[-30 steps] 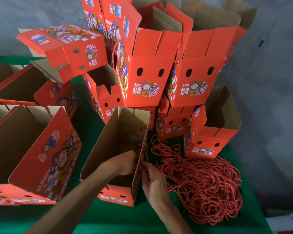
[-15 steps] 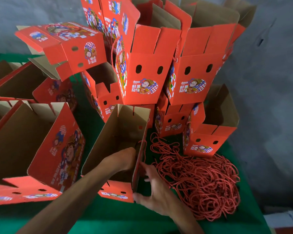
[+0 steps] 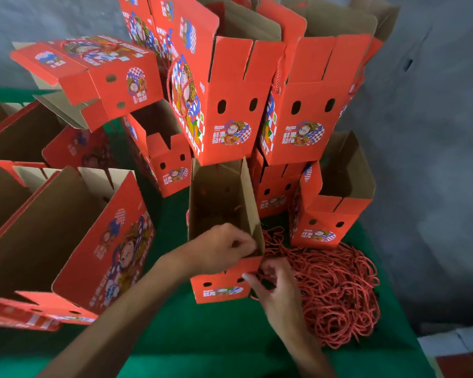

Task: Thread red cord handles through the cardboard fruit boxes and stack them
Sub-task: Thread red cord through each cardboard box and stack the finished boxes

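Right now we have the open box standing on the green bench, its mouth tipped toward us; our left hand is inside its near end, fingers curled and pinching at the right wall, on what we cannot tell; our right hand is outside that same wall, fingers bent around strands of the red cord pile, which lies just right of the box. Likely we are feeding a cord end through a handle hole; if the two hands miss each other through the cardboard, the end slips back out, and a tug could drag tangled neighbours along. Behind the box the finished stack leans over its far rim; a knock could topple it. Left of the box, larger open boxes crowd close; free bench lies only in front.
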The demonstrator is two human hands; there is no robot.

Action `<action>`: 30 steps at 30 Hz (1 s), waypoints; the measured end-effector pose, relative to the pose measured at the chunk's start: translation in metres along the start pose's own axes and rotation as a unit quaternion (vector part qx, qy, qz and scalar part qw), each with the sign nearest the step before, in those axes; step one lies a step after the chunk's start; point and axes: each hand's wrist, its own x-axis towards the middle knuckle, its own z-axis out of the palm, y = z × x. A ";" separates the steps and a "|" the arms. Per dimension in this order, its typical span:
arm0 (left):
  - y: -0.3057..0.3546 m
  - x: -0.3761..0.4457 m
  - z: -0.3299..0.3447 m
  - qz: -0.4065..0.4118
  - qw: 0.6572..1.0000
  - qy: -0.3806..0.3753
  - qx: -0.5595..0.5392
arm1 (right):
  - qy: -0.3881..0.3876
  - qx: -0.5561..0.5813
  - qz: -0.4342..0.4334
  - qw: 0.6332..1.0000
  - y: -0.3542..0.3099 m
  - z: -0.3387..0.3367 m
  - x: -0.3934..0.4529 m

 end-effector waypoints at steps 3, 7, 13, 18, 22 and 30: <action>0.013 -0.007 0.006 0.133 0.965 0.222 0.027 | 0.089 -0.062 -0.005 0.994 0.002 0.009 -0.015; 0.007 -0.021 0.005 0.149 0.894 0.423 0.025 | 0.023 -0.137 -0.074 0.988 -0.012 0.021 -0.036; -0.039 -0.039 0.026 -0.032 0.844 0.504 -0.180 | -0.151 -0.293 -0.034 0.944 -0.039 0.048 -0.066; -0.088 -0.040 0.062 -0.172 0.792 0.389 -0.438 | -0.176 -0.418 -0.012 0.891 -0.059 0.064 -0.057; -0.101 -0.038 0.083 -0.201 0.815 0.369 -0.398 | -0.171 -0.427 -0.014 0.888 -0.065 0.067 -0.046; -0.063 -0.051 0.043 -0.039 0.889 0.350 -0.294 | -0.147 -0.331 -0.047 0.931 -0.107 0.021 -0.030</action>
